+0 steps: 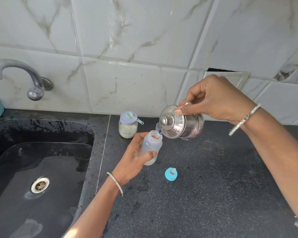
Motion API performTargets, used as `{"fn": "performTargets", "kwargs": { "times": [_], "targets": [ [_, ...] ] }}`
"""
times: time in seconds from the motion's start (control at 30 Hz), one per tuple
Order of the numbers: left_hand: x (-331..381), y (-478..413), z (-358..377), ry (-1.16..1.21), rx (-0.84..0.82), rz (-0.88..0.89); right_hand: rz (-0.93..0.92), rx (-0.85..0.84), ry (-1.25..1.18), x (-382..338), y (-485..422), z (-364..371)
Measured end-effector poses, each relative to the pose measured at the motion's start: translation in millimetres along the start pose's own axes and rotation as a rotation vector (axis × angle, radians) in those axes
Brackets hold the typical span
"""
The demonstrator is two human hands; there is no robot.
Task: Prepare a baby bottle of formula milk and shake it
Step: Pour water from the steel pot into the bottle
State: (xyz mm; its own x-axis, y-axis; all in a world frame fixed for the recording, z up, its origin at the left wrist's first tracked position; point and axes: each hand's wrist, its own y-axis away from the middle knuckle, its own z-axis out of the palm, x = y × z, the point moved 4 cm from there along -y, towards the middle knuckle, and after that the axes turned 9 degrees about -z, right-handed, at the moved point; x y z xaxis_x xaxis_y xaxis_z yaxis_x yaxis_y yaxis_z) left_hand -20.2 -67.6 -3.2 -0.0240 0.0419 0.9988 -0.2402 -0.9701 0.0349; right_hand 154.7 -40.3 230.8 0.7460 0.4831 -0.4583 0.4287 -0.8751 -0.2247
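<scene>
Steel kettle, gripped by right hand, tilts over bottle clasped in left hand

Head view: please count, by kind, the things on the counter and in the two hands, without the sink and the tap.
Bottle: 1
Steel pot: 1
Powder jar: 1
Scoop: 1
Teat cap: 1
Clear cup, partly hidden: 1
Total: 6
</scene>
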Motion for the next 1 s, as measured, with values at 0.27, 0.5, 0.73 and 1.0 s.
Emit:
{"fn": "performTargets", "kwargs": {
  "times": [0.27, 0.5, 0.73, 1.0],
  "targets": [
    [1.7, 2.0, -0.7, 0.030, 0.004, 0.009, -0.011, -0.004, 0.017, -1.8, 0.5, 1.3],
    [0.2, 1.9, -2.3, 0.026, 0.009, 0.002, -0.027, 0.005, 0.013, -4.6, -0.4, -0.7],
    [0.2, 2.5, -3.0, 0.024, 0.007, -0.006, -0.035, 0.004, 0.013, -6.2, -1.4, -0.7],
    [2.5, 2.6, -3.2, 0.044, 0.000, -0.012, -0.035, -0.007, 0.022, -9.5, -0.6, -0.1]
  ]
}}
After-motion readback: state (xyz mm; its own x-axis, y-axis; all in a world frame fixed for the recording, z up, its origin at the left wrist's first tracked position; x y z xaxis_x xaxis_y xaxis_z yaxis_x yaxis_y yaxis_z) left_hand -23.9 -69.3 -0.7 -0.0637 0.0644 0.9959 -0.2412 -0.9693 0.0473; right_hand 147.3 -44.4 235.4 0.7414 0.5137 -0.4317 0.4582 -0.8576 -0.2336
